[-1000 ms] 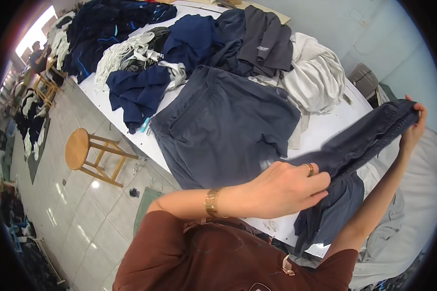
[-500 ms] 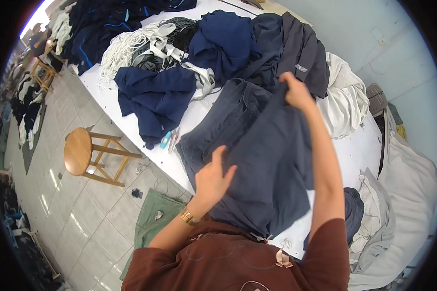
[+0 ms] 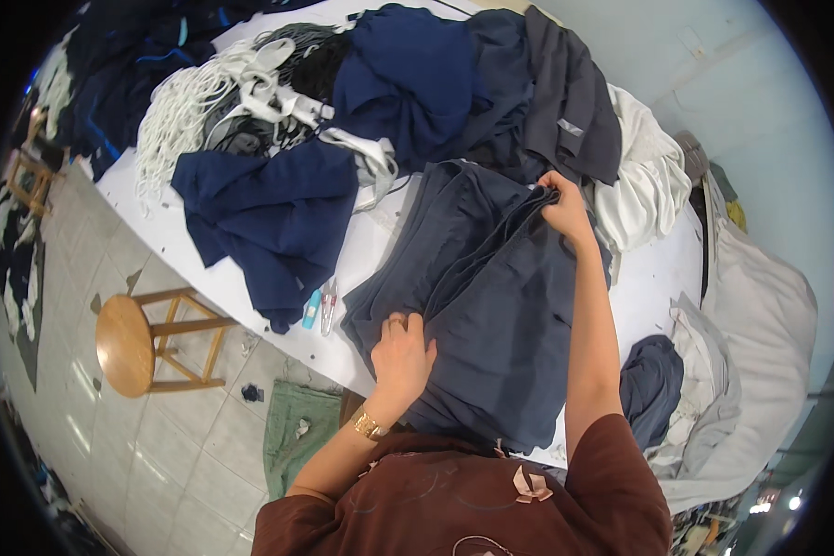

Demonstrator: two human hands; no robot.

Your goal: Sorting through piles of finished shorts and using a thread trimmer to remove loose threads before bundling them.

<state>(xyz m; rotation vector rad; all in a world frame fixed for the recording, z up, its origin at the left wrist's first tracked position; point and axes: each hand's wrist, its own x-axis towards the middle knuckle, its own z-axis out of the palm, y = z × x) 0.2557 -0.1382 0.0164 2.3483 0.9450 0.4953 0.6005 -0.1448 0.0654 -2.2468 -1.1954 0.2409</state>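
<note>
A wide dark grey-blue cloth (image 3: 500,334) lies folded in layers on the white table (image 3: 372,236) right in front of me. At the cloth's far right corner, my right hand (image 3: 565,215) is closed, pinching a bunched edge between thumb and fingers. My left hand (image 3: 404,360), with a gold watch at the wrist, rests on the near left part, its fingers curled into the fabric. Between the hands, several fold edges run diagonally. Whether the cloth is a sewn garment I cannot tell.
Navy cloth (image 3: 269,222), white cords (image 3: 181,116), dark grey cloth (image 3: 565,102) and white cloth (image 3: 644,176) are heaped around. By the left table edge lie a light-blue tool (image 3: 312,309) and small snips (image 3: 328,313). A wooden stool (image 3: 125,345) stands on the tiled floor.
My right hand has drawn the cloth's edge down toward me, and the cloth lies flatter. My left hand's fingers, spread before, are now curled onto it. The view has shifted slightly.
</note>
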